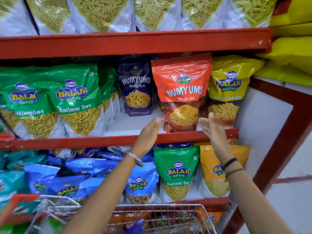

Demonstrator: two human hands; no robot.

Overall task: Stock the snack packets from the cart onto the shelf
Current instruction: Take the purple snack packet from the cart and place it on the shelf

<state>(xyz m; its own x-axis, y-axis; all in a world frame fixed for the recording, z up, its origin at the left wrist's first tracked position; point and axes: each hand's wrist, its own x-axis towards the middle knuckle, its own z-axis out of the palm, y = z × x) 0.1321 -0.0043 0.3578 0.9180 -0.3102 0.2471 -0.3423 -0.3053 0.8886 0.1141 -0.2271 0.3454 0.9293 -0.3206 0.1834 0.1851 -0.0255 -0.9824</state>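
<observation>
A red Numyums Bhujia Sev packet (182, 85) stands upright on the middle shelf (101, 141), between a purple Numyums packet (137, 86) and a yellow Farali Chevda packet (227, 85). My left hand (148, 132) is open just left of the red packet's base, fingertips near its lower corner. My right hand (212, 130) is open just right of the base, palm facing the packet. Neither hand grips it. The wire cart (168, 208) sits at the bottom with several orange and red packets inside.
Green Ratlami Sev packets (76, 98) fill the shelf's left side. A bare gap lies in front of the purple packet. The shelf below holds blue, green and orange packets. Clear sev bags line the top shelf. The red shelf frame (278, 149) borders the right.
</observation>
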